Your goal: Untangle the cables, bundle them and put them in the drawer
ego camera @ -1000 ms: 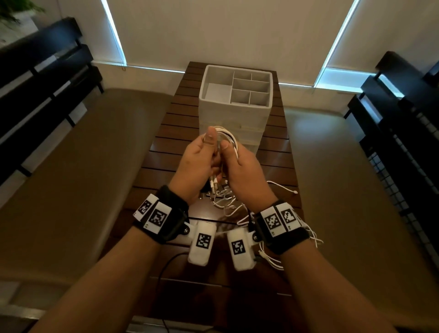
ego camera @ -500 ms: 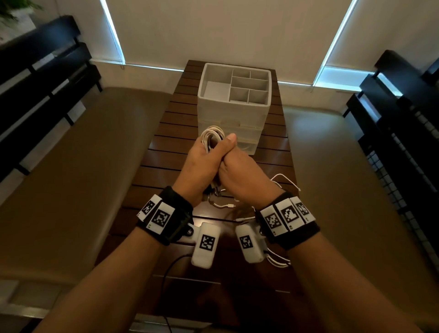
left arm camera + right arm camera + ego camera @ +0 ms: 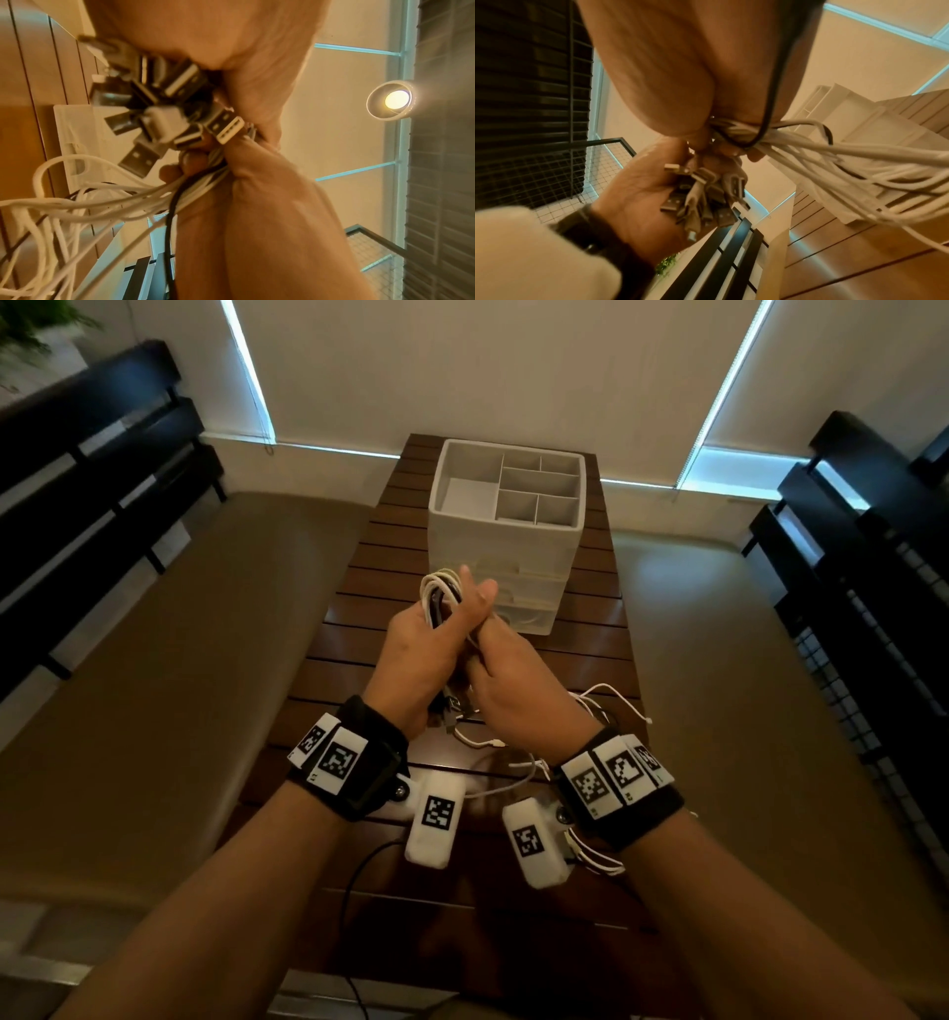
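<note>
A bundle of white cables with one black cable (image 3: 439, 595) is held above the wooden table (image 3: 349, 618), its loop sticking up. My left hand (image 3: 426, 644) grips the bundle, with the USB plugs (image 3: 167, 105) fanning out below the palm. Pressed against it, my right hand (image 3: 506, 677) grips the strands (image 3: 834, 162). In the right wrist view the black cable (image 3: 770, 101) loops round the white ones. Loose tails (image 3: 606, 706) trail on the table by my right wrist. The white drawer unit (image 3: 506, 557) stands just beyond the hands, and its drawers look closed.
The unit's top is an open tray with dividers (image 3: 518, 485). The narrow slatted table runs between two tan cushioned benches (image 3: 154, 660). Black slatted backs (image 3: 92, 469) line both sides. A thin black cord (image 3: 354, 880) hangs from my left wrist.
Both hands have twisted together round the bundle and shifted slightly left. The cable loop now sticks up left of my left thumb. Fewer loose strands lie under the hands.
</note>
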`<state>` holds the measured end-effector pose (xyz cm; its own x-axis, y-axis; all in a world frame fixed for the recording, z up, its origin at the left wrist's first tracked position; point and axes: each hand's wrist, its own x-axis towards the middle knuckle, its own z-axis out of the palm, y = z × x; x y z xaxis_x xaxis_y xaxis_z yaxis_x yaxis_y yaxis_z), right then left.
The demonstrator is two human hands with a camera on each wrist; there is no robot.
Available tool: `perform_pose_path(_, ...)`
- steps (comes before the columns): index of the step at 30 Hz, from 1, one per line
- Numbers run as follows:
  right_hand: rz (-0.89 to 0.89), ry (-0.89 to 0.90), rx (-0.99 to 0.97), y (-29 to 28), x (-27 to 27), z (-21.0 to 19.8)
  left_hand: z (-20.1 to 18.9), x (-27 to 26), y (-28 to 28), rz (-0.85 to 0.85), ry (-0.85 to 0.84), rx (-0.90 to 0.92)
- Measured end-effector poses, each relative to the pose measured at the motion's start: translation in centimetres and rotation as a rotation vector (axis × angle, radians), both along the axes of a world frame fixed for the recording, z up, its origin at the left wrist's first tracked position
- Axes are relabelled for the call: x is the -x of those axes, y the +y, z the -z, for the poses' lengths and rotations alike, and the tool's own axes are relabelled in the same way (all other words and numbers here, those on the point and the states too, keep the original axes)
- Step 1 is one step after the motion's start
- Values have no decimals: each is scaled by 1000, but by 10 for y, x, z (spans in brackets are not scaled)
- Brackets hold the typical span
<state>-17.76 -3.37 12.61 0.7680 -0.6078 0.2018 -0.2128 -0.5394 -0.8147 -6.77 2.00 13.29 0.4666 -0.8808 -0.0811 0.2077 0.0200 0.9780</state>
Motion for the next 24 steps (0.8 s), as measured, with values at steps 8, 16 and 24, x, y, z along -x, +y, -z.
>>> perform_pose_path(8, -3, 6, 73, -6, -10, 14, -1, -2, -2, -99, 29, 77)
perform_pose_path(16, 3, -119, 8, -3, 2, 20, -2, -7, -1, -108, 9, 121)
perform_pose_path(24, 56, 89, 102, -4, 6, 33, 2, -8, -4, -146, 49, 92)
